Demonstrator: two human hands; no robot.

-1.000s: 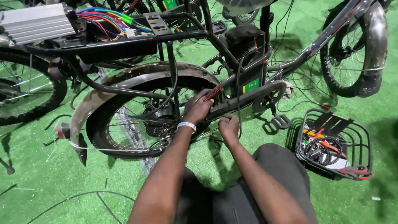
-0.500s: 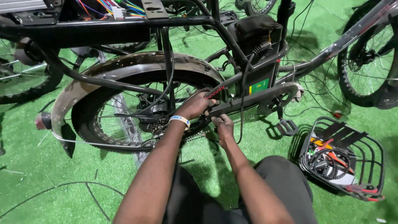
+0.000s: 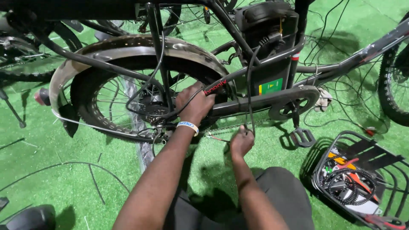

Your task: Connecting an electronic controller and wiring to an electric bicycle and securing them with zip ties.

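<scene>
Gripping the bike frame point(image 3: 255, 104), left hand point(image 3: 194, 104) curls; right hand point(image 3: 241, 142) pinches black cable point(image 3: 249, 98).

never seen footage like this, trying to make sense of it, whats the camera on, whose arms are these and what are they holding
The camera sits on a person's head and looks down, so the two bare arms are that person's own. In front stands a black bike on green turf. The left hand, with a wristband, grips the frame beside the rear wheel. The right hand pinches a thin black cable that hangs down from the battery box. At right, a wire basket holds tools and cables. More bikes stand around.
</scene>
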